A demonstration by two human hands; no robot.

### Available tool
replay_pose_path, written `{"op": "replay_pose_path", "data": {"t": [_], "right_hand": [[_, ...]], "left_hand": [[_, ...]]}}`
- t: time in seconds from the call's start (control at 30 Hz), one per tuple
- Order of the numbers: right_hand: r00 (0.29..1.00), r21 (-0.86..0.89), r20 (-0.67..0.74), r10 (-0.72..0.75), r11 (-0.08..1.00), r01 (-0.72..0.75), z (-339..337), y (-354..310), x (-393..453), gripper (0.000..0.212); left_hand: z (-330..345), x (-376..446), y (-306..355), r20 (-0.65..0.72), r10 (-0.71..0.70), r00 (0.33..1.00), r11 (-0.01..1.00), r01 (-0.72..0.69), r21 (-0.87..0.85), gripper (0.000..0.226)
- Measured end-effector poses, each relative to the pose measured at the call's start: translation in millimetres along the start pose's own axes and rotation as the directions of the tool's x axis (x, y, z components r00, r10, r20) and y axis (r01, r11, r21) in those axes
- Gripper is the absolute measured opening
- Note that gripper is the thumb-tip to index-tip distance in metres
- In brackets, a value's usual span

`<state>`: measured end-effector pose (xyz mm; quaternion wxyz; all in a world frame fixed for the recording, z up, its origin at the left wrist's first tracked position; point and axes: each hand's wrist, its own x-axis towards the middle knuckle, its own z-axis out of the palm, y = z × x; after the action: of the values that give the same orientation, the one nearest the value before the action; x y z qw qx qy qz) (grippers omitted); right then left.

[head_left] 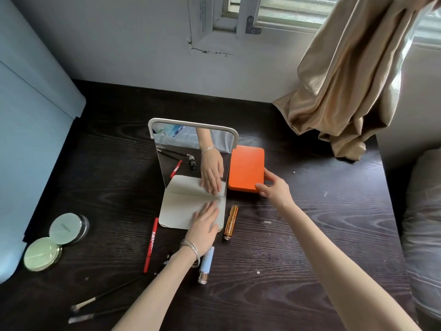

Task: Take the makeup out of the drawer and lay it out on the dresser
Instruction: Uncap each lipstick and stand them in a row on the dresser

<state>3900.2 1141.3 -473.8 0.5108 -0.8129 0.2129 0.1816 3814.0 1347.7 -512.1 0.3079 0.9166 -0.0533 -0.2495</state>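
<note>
Flat orange case, rounded corners, in right hand.

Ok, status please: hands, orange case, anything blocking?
Left hand flat on mirror base. Right hand pinching orange case, beside mirror. Nothing blocking.

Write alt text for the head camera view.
A person's right hand grips an orange case on a dark wooden dresser, while the left hand rests flat on the base of a standing mirror. Nearby lie a red pencil, gold tube, two green compacts and brushes.
</note>
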Motion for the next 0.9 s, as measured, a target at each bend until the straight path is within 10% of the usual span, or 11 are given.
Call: {"op": "replay_pose_path", "data": {"t": [0.33, 0.9], "right_hand": [[0.989, 0.05, -0.104, 0.103, 0.994, -0.098, 24, 20, -47, 0.057], [0.983, -0.299, -0.132, 0.131, 0.94, -0.165, 109, 30, -96, 0.025]], "left_hand": [[-19, -15, -6, -0.05, -0.091, 0.995, 0.92, 0.065, -0.386, 0.049], [-36, -99, -54, -0.134, -0.132, 0.982, 0.897, 0.061, -0.438, 0.043]]}}
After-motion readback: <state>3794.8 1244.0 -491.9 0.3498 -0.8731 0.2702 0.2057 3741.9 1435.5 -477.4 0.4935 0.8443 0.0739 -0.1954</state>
